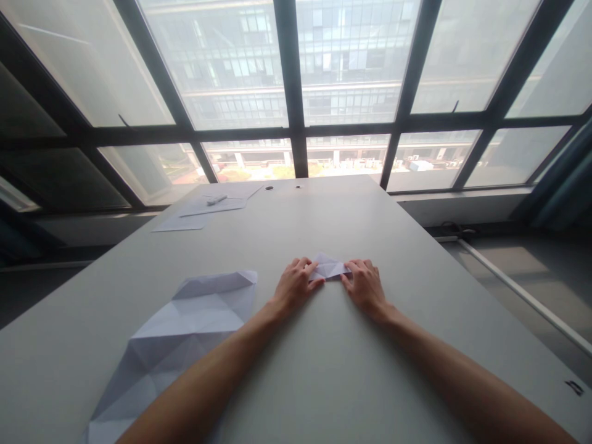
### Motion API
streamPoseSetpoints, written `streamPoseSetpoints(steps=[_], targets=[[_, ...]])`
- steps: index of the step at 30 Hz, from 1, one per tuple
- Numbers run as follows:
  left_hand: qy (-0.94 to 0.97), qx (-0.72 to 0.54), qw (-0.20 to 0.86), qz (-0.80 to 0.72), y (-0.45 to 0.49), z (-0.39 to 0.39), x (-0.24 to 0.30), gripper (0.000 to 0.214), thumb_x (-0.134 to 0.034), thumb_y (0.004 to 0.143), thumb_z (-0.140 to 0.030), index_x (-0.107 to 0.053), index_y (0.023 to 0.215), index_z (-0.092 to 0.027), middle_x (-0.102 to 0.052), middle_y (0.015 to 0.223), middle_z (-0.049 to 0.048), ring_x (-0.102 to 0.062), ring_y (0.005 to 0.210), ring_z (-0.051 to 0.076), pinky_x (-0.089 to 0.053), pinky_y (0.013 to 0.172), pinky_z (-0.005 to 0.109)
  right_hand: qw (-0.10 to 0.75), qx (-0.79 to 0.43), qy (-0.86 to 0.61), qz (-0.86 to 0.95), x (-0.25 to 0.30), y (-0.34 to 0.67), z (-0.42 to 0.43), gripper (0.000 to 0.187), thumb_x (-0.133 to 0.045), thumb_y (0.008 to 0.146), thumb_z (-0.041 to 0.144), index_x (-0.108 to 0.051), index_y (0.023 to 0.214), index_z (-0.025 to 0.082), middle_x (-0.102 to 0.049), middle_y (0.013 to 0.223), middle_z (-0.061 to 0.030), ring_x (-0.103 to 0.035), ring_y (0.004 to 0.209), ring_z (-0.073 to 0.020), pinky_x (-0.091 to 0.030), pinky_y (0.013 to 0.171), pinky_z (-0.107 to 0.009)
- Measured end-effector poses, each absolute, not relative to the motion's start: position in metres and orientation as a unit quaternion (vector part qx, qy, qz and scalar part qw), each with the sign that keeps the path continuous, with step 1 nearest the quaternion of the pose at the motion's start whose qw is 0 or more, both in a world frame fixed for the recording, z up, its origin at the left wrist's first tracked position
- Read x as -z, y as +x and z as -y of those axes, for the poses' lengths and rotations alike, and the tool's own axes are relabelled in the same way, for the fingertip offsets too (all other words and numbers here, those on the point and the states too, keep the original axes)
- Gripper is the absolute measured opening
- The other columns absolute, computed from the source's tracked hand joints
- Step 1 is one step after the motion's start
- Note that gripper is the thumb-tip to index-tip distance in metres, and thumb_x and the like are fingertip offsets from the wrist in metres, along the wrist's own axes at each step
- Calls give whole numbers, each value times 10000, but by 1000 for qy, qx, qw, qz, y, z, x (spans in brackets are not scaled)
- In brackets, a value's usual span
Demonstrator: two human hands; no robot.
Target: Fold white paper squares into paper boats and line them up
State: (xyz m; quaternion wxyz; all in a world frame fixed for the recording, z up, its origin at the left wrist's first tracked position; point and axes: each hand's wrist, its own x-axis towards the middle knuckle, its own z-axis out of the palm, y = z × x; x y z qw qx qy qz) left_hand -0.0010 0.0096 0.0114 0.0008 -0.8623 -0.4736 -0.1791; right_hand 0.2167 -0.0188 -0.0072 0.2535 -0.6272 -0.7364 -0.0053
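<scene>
Folded paper (329, 267) | placed on white table (393, 246), just right of and below frame centre | long axis set left-to-right, squarely between left hand (295, 283) and right hand (367, 285), neither clearly nearer | each end gripped by the hand beside it, both grips closed

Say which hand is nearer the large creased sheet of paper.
Left. The left hand is to the right of the large creased sheet; the right hand is farther right, across the small folded paper.
</scene>
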Motion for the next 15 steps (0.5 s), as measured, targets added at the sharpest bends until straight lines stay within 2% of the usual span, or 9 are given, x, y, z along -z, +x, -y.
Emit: streamPoseSetpoints(steps=[6,11,15], targets=[[-860,206,-9,467,-2,-12,-8,455,-608,922,-424,-578,1321,-208,-612,1275,85,-518,1165,259,-438,1011,373,262,-5,-619,740,5,218,19,211,-597,906,278,-656,1095,204,-664,1105,-82,-499,1040,-259,-382,898,-356],[-859,233,-19,455,-2,-13,-7,397,-583,940,-431,-606,1267,-206,-648,1218,92,-558,1125,249,-460,983,389,269,-17,-631,727,4,218,19,240,-577,901,272,-662,1119,218,-660,1111,-99,-496,1073,-283,-385,926,-395],[-855,244,-25,457,0,-13,-8,361,-530,972,-433,-619,1231,-197,-669,1182,100,-590,1089,243,-461,975,397,321,-44,-624,711,6,218,16,341,-581,851,203,-635,1187,215,-652,1127,-96,-509,1084,-281,-400,955,-400]])
